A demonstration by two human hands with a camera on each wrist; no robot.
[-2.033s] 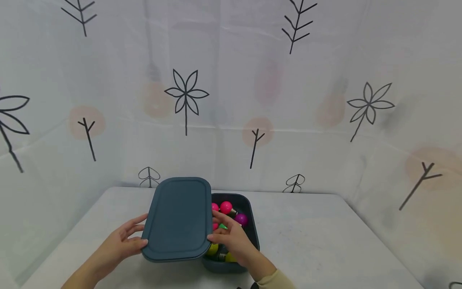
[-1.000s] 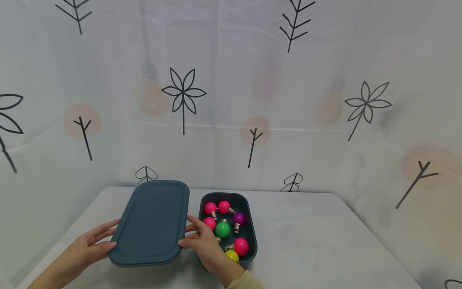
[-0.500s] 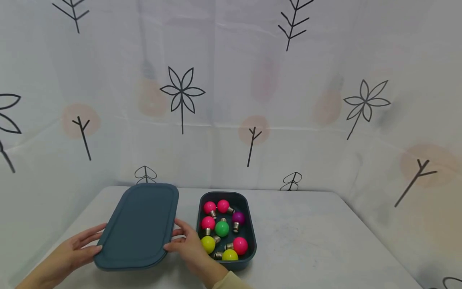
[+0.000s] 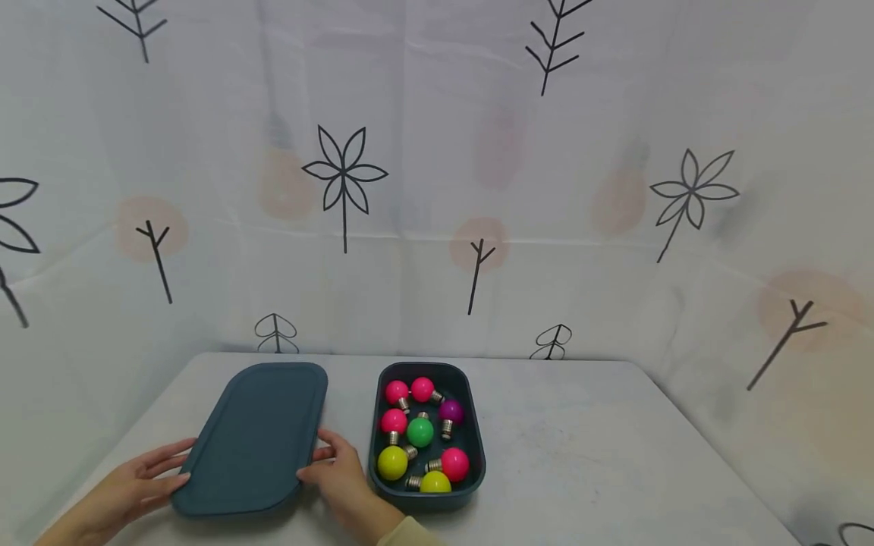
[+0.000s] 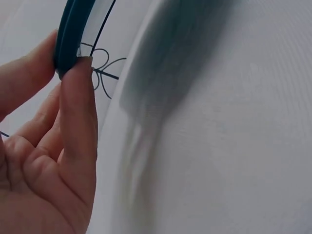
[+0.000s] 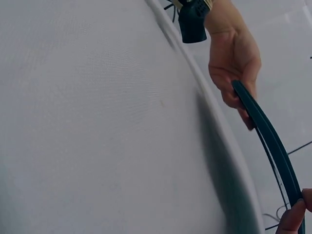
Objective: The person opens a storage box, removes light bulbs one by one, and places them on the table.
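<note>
A dark blue-grey lid (image 4: 253,436) is held between both hands on the left side of the table. My left hand (image 4: 136,481) pinches its left edge, and in the left wrist view thumb and fingers clasp the lid's rim (image 5: 72,36). On the opposite edge, my right hand (image 4: 344,485) pinches the lid near its front right part. The right wrist view shows the lid (image 6: 273,141) raised off the white surface, with a shadow under it. Right of the right hand stands a matching open box (image 4: 474,432) with several coloured bulbs, among them a green bulb (image 4: 419,432).
The white table (image 4: 580,447) extends to the right of the box. A pale cloth backdrop (image 4: 423,152) with line-drawn plants hangs behind it and along the sides. Among the bulbs are pink ones, yellow ones and a purple bulb (image 4: 451,412).
Both hands have carried the lid left from in front of the box and lowered it toward the table. The bulbs it covered now show. The box stays on the table.
</note>
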